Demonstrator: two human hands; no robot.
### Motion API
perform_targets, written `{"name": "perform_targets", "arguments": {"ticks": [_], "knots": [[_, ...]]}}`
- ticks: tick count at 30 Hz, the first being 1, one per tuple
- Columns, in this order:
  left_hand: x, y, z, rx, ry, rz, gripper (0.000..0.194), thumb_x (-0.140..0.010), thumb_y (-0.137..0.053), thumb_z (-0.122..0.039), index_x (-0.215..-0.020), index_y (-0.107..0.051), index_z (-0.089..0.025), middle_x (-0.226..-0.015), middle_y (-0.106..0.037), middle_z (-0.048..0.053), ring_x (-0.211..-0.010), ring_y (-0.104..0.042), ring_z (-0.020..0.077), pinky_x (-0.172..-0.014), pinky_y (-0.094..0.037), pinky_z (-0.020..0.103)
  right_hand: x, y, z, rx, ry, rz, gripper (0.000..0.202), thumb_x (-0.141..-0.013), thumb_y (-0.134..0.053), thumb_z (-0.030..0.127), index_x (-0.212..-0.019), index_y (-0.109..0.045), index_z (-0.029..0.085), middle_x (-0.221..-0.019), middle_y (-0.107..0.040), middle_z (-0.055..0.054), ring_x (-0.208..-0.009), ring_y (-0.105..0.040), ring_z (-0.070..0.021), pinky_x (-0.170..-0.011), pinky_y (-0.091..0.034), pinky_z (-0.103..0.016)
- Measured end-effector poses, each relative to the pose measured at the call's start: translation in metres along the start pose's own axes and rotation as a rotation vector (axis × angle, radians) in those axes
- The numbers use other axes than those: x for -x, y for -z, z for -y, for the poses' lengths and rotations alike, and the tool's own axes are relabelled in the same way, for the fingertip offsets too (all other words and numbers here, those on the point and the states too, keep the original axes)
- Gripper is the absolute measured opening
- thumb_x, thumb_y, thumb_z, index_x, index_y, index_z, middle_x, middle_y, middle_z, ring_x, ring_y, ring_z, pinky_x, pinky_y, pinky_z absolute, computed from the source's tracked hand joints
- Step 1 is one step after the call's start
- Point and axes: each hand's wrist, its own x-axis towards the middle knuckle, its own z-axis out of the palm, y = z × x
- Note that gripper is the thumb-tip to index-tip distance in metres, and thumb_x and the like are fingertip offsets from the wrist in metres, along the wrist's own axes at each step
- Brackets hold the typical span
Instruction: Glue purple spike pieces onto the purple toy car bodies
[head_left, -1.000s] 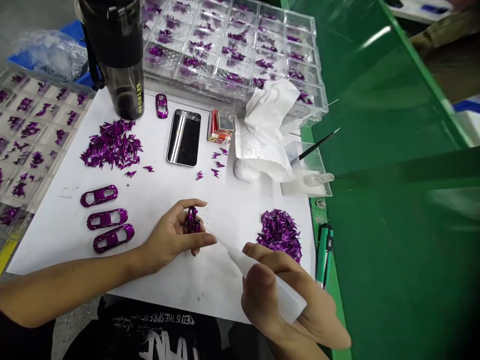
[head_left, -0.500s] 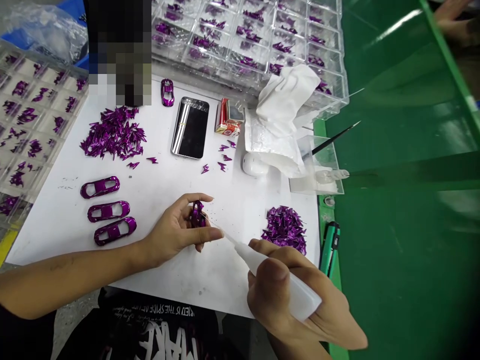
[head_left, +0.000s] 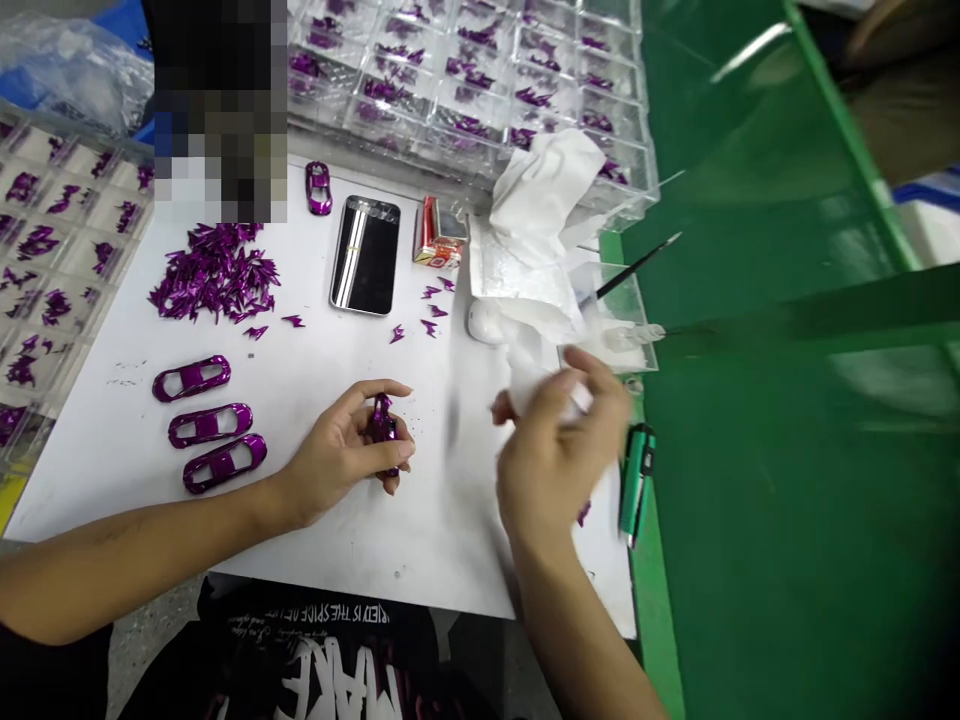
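My left hand (head_left: pixel 341 450) is closed around a small purple car body (head_left: pixel 383 432), over the white sheet (head_left: pixel 330 545). My right hand (head_left: pixel 559 430), smeared by motion, holds the blurred white glue bottle (head_left: pixel 529 385) near the white tissue (head_left: pixel 551 190). Three purple car bodies (head_left: pixel 210 424) lie to the left of my left hand. A big pile of purple pieces (head_left: pixel 217 275) lies beyond them, and several loose pieces (head_left: pixel 429 327) lie beyond my left hand. Most of another purple pile is hidden behind my right hand.
A phone (head_left: pixel 366 255), a red box (head_left: pixel 437 235) and another car body (head_left: pixel 318 188) stand or lie farther back. Compartment trays (head_left: pixel 465 125) line the back and left. A clear holder (head_left: pixel 643 350) with a dark thin tool and a green cutter (head_left: pixel 637 480) are at the right.
My right hand has moved up and away from the car body with the white bottle, toward the tissue. My left hand still holds the car body. The whole view has shifted slightly.
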Motion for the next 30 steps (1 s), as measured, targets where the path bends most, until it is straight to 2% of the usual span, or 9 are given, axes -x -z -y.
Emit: {"name": "perform_targets", "arguments": {"ticks": [2,6,8,10,13,15,20,24,30], "knots": [[0.001,-0.001,-0.001,-0.01,-0.008,0.001,0.045,-0.082,-0.08,-0.016,-0.12,-0.059,-0.024,-0.092,-0.063,-0.001,-0.075,-0.065,0.0123,-0.061,-0.057,0.025,-0.006,-0.02,0.004,0.069,-0.026,-0.056,0.048,-0.1,-0.053,0.054,-0.135,-0.054,0.021,-0.099,-0.074,-0.01,-0.084,-0.073,-0.025,-0.074,-0.061,-0.043],[0.005,-0.001,0.0,-0.047,-0.013,0.029,0.041,-0.084,-0.08,-0.02,-0.117,-0.056,-0.023,-0.1,-0.068,0.002,-0.081,-0.072,0.0166,-0.065,-0.061,0.029,-0.007,-0.025,0.007,0.211,0.066,0.129,0.032,-0.091,-0.063,0.044,-0.114,-0.063,0.021,-0.1,-0.077,-0.008,-0.087,-0.074,-0.0254,-0.077,-0.061,-0.041],[0.006,-0.001,0.0,-0.06,-0.01,0.042,0.04,-0.085,-0.079,-0.023,-0.116,-0.054,-0.023,-0.103,-0.069,0.004,-0.082,-0.075,0.0189,-0.066,-0.063,0.032,-0.004,-0.008,0.008,0.233,0.117,0.162,0.034,-0.092,-0.061,0.042,-0.119,-0.065,0.021,-0.109,-0.078,-0.009,-0.093,-0.075,-0.026,-0.082,-0.061,-0.042],[0.007,-0.002,0.0,-0.063,-0.007,0.042,0.041,-0.085,-0.079,-0.024,-0.116,-0.052,-0.023,-0.103,-0.069,0.004,-0.079,-0.076,0.0191,-0.063,-0.064,0.033,-0.001,0.017,0.007,0.297,0.119,0.096,0.032,-0.096,-0.058,0.042,-0.118,-0.069,0.022,-0.113,-0.078,-0.01,-0.093,-0.076,-0.0258,-0.084,-0.06,-0.042],[0.007,-0.003,-0.001,-0.058,0.012,0.012,0.047,-0.084,-0.08,-0.024,-0.12,-0.05,-0.023,-0.096,-0.065,0.0,-0.07,-0.074,0.018,-0.056,-0.064,0.032,-0.001,0.053,-0.001,0.489,0.048,-0.028,0.03,-0.095,-0.059,0.045,-0.104,-0.078,0.023,-0.101,-0.079,-0.009,-0.086,-0.074,-0.0263,-0.08,-0.057,-0.041],[0.007,-0.003,-0.002,-0.055,0.036,-0.011,0.051,-0.084,-0.08,-0.023,-0.124,-0.049,-0.023,-0.092,-0.063,-0.001,-0.067,-0.073,0.0176,-0.054,-0.064,0.032,-0.005,0.065,-0.01,0.603,0.006,0.003,0.03,-0.091,-0.061,0.045,-0.099,-0.079,0.021,-0.097,-0.078,-0.01,-0.085,-0.071,-0.0278,-0.081,-0.054,-0.043],[0.007,-0.003,-0.003,-0.067,0.055,0.009,0.053,-0.084,-0.08,-0.023,-0.128,-0.051,-0.021,-0.089,-0.06,-0.002,-0.066,-0.073,0.0165,-0.055,-0.064,0.031,-0.015,0.049,-0.03,0.689,-0.075,0.039,0.034,-0.088,-0.058,0.045,-0.097,-0.077,0.017,-0.099,-0.075,-0.016,-0.096,-0.065,-0.0339,-0.087,-0.048,-0.049],[0.008,-0.003,-0.003,-0.065,0.033,0.017,0.053,-0.083,-0.081,-0.023,-0.127,-0.051,-0.02,-0.087,-0.06,-0.002,-0.066,-0.072,0.0158,-0.055,-0.064,0.031,-0.019,0.033,-0.033,0.636,-0.092,0.049,0.022,-0.081,-0.062,0.038,-0.084,-0.073,0.019,-0.087,-0.073,-0.012,-0.09,-0.064,-0.0313,-0.084,-0.047,-0.045],[0.008,-0.002,-0.002,-0.061,0.018,0.012,0.05,-0.081,-0.084,-0.026,-0.117,-0.051,-0.02,-0.087,-0.061,-0.003,-0.064,-0.075,0.0193,-0.051,-0.064,0.03,-0.015,0.042,-0.015,0.507,-0.118,-0.045,0.019,-0.078,-0.062,0.041,-0.082,-0.067,0.022,-0.073,-0.068,-0.004,-0.075,-0.064,-0.0237,-0.073,-0.049,-0.037]]}}
